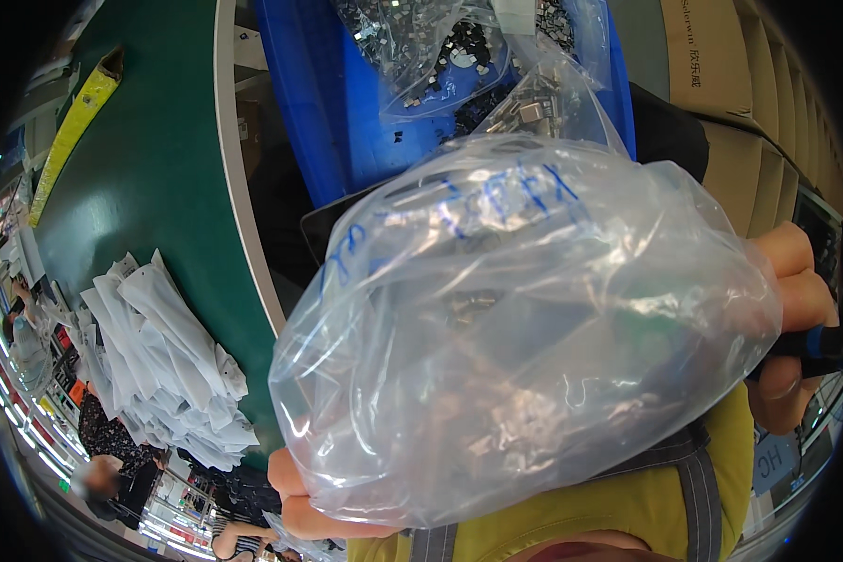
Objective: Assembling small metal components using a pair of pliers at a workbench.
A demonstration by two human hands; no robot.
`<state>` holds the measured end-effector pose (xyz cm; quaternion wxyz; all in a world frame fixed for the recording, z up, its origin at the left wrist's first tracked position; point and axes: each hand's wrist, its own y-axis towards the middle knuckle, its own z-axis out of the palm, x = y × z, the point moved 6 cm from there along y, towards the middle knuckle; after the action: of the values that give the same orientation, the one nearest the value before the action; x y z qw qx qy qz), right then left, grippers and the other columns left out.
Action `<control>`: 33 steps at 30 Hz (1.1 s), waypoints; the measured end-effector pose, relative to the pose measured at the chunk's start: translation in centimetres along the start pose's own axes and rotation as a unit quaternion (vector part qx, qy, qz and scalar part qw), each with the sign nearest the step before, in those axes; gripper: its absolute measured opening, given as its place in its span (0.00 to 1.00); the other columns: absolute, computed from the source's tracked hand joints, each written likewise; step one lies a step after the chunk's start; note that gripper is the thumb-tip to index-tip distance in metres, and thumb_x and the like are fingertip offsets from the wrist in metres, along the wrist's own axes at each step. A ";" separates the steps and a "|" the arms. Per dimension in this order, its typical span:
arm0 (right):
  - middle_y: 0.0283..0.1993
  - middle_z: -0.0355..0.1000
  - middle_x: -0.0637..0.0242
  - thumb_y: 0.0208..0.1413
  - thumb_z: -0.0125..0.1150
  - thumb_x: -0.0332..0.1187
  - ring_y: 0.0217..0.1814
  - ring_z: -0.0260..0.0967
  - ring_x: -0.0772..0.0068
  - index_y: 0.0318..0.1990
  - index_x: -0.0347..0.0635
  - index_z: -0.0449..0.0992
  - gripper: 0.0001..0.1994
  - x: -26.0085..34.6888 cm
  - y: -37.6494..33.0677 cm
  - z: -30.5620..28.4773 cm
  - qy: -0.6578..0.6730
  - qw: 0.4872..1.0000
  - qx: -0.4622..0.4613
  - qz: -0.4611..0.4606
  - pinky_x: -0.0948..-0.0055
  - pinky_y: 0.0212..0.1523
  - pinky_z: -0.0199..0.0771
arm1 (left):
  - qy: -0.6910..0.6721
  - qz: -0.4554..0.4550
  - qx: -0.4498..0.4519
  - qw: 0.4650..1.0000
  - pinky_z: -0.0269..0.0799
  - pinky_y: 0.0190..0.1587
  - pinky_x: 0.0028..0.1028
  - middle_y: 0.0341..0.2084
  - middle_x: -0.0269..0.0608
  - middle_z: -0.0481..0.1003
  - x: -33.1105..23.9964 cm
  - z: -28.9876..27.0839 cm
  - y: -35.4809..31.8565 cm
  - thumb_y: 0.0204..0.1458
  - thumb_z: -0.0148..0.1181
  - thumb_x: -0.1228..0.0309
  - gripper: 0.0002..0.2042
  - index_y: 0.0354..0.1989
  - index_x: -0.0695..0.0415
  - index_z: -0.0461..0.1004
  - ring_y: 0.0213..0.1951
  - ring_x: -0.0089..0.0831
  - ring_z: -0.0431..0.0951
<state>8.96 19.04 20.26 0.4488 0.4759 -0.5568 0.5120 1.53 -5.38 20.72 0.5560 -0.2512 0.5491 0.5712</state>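
Note:
A large clear plastic bag (534,309) fills the middle of the view, puffed out, with blue handwriting near its top. Small shiny metal pieces (510,421) show blurred through its lower part. My left hand (323,510) grips the bag's lower left edge, its fingers partly hidden by the plastic. At the right edge of the bag, my right hand (796,290) is closed on it with curled fingers. A dark stick-like object with a blue band (810,345) lies between those fingers; its kind is unclear.
Beyond the bag, a blue bin (304,103) holds several clear bags of small metal and black parts (468,47). On the green table (173,122) at left lie a pile of white bags (169,351) and a yellow strip (75,131). Cardboard boxes (721,66) stand right. People are farther back left.

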 end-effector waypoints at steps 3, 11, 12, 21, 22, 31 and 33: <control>0.44 0.66 0.57 0.60 0.49 0.49 0.44 0.68 0.67 0.44 0.38 0.71 0.21 0.1 0.8 0.3 -0.003 1.000 -0.001 0.003 0.70 0.48 0.69 | -0.036 -0.007 0.028 0.999 0.63 0.21 0.27 0.17 0.35 0.67 0.4 -0.4 -0.1 0.47 0.55 0.70 0.06 0.23 0.57 0.67 0.19 0.29 0.69; 0.43 0.66 0.55 0.59 0.50 0.48 0.43 0.67 0.67 0.43 0.37 0.71 0.21 0.1 1.3 0.4 0.004 1.000 -0.024 0.002 0.70 0.47 0.68 | 0.014 0.023 0.058 0.998 0.66 0.26 0.27 0.20 0.37 0.67 0.2 -2.5 -1.2 0.44 0.60 0.74 0.04 0.25 0.57 0.70 0.23 0.30 0.71; 0.43 0.66 0.55 0.59 0.50 0.48 0.43 0.67 0.67 0.43 0.37 0.71 0.20 0.0 1.0 0.3 0.006 1.000 -0.025 0.001 0.70 0.47 0.68 | 0.029 0.027 0.057 0.998 0.66 0.27 0.27 0.21 0.37 0.68 0.1 -2.7 -1.3 0.44 0.60 0.75 0.04 0.25 0.57 0.70 0.24 0.30 0.71; 0.42 0.66 0.53 0.58 0.51 0.47 0.41 0.67 0.66 0.42 0.35 0.71 0.20 0.1 -0.3 -0.6 0.011 0.999 -0.050 0.004 0.69 0.45 0.68 | 0.121 0.035 0.055 0.991 0.69 0.33 0.27 0.25 0.40 0.68 0.1 -3.5 -1.8 0.39 0.66 0.80 0.08 0.26 0.57 0.72 0.28 0.31 0.73; 0.42 0.66 0.53 0.58 0.51 0.47 0.41 0.67 0.66 0.41 0.35 0.71 0.20 -0.5 -0.6 -0.5 0.008 0.998 -0.055 0.007 0.69 0.45 0.68 | 0.121 0.014 0.060 0.991 0.69 0.34 0.28 0.26 0.40 0.67 0.6 -3.4 -1.7 0.39 0.66 0.80 0.08 0.27 0.57 0.72 0.29 0.32 0.73; 0.41 0.66 0.51 0.57 0.52 0.46 0.40 0.66 0.65 0.40 0.33 0.72 0.20 -0.9 0.5 0.0 0.017 0.997 -0.074 0.011 0.69 0.43 0.67 | 0.137 -0.039 0.052 0.988 0.69 0.33 0.28 0.28 0.41 0.67 1.1 -4.2 -2.0 0.41 0.66 0.78 0.08 0.25 0.55 0.71 0.28 0.32 0.72; 0.41 0.66 0.51 0.57 0.52 0.45 0.40 0.66 0.65 0.40 0.33 0.72 0.20 -1.2 -0.6 -0.8 0.028 0.997 -0.070 0.010 0.68 0.43 0.67 | 0.145 -0.020 0.038 0.988 0.69 0.33 0.28 0.29 0.41 0.67 0.9 -4.3 -2.0 0.40 0.65 0.78 0.08 0.25 0.55 0.71 0.28 0.32 0.72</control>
<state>9.75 19.88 19.20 0.4912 0.4229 -0.5833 0.4895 1.70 -9.36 18.07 0.4908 -0.3213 0.6400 0.4963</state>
